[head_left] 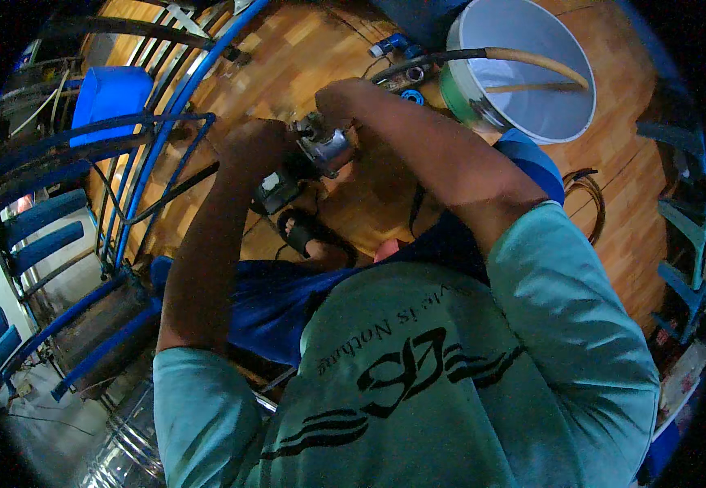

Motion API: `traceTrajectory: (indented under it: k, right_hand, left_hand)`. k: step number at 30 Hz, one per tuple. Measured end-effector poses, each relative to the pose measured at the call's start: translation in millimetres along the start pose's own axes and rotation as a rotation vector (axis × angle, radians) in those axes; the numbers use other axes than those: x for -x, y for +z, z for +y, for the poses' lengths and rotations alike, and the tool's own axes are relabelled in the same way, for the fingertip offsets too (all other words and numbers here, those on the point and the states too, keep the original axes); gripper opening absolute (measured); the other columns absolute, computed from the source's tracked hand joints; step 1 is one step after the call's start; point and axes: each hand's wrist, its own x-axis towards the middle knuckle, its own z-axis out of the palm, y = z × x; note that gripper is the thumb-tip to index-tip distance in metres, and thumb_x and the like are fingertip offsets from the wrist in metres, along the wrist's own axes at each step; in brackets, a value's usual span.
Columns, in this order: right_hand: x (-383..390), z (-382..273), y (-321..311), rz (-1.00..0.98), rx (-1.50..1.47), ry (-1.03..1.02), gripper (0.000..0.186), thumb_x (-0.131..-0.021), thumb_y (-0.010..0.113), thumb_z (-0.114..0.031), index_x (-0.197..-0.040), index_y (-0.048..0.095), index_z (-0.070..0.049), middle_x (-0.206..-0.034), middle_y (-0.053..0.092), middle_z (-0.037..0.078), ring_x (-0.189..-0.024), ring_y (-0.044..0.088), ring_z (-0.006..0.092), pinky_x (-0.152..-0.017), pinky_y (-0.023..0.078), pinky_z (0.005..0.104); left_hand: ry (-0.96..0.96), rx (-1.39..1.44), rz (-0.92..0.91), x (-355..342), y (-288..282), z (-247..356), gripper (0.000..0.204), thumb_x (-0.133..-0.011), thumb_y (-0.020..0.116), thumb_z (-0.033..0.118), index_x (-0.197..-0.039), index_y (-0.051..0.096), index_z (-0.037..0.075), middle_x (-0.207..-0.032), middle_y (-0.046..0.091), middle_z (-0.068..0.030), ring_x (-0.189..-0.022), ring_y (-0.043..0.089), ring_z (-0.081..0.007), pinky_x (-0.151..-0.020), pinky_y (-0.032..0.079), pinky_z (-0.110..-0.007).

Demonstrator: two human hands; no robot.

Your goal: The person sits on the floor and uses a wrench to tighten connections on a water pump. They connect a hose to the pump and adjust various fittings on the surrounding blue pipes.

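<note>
Sitting between both hands, above the wooden floor (345,57) and just over one sandalled foot (300,230): one small metal pump (326,149), silvery, with a dark box-like part (275,192) hanging at its lower left. Left hand (254,149) curling round the pump's left side, fingers closed on it. Right hand (332,99) bending down onto the fitting at the top of the pump, fingers bunched there; whether pinching a small part or only pressing, cannot tell. Two bare forearms crossing the middle of the view, coming out of teal sleeves.

Lying past the right hand: two small blue fittings, one ring (412,97) just beside the wrist and one elbow piece (389,45) farther up. Standing near them, one white bucket (532,32) with a green band, and one hose (450,57), black then tan, running across its mouth. Curving down the left: several blue metal bars (178,106), one blue container (109,93) behind them, three blue seat slats (40,215) farther left. Resting at the right on the floor: one wire coil (593,199).
</note>
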Motion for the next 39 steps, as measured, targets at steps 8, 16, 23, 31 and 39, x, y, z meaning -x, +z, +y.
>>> traceTrajectory:
  k: [8,16,23,31,39]
  right_hand:
    - [14.1,-0.3,6.2,0.03,-0.15,0.1,0.037,-0.078,0.059,-0.037,-0.088,0.07,-0.003,-0.078,0.068,0.016,-0.074,0.067,0.031,-0.068,0.051,0.0413]
    - [2.4,19.1,47.0,0.088,-0.174,0.082,0.037,-0.076,0.06,-0.033,-0.097,0.07,-0.004,-0.095,0.069,0.019,-0.087,0.067,0.033,-0.078,0.052,0.0436]
    - [18.4,-10.1,49.2,0.199,-0.45,0.372,0.032,-0.069,0.068,-0.017,-0.097,0.07,-0.002,-0.104,0.069,0.017,-0.095,0.066,0.0351,-0.079,0.053,0.0449]
    - [57.3,12.0,17.8,0.323,-0.114,0.276,0.027,-0.077,0.063,-0.025,-0.095,0.072,-0.007,-0.097,0.071,0.013,-0.091,0.068,0.0318,-0.075,0.055,0.0428]
    - [259.3,30.6,-38.4,0.583,-0.504,-0.127,0.039,-0.086,0.067,-0.03,-0.116,0.061,-0.004,-0.107,0.065,0.014,-0.093,0.064,0.0264,-0.084,0.049,0.0374]
  left_hand:
    - [-0.011,-0.046,0.045,2.5,0.1,8.5,0.028,-0.084,0.058,0.035,-0.077,0.07,0.01,-0.074,0.068,-0.0132,-0.074,0.069,-0.0304,-0.066,0.056,-0.043]
    - [-0.041,0.075,0.117,-2.8,-7.6,12.3,0.033,-0.085,0.055,0.034,-0.078,0.07,0.006,-0.078,0.069,-0.0168,-0.073,0.069,-0.0324,-0.067,0.056,-0.044]
    - [-0.1,0.042,0.043,-2.2,-6.4,14.5,0.032,-0.085,0.057,0.035,-0.08,0.072,0.007,-0.078,0.069,-0.015,-0.074,0.07,-0.0325,-0.071,0.056,-0.045]
    - [-0.056,-0.042,0.035,-4.3,-0.4,13.3,0.036,-0.085,0.059,0.039,-0.08,0.07,0.005,-0.079,0.068,-0.0183,-0.079,0.069,-0.0349,-0.071,0.056,-0.046]
    - [-0.127,0.145,-0.104,-2.0,-25.6,17.1,0.041,-0.086,0.058,0.046,-0.087,0.068,0.006,-0.089,0.066,-0.0198,-0.086,0.065,-0.0404,-0.073,0.052,-0.048]
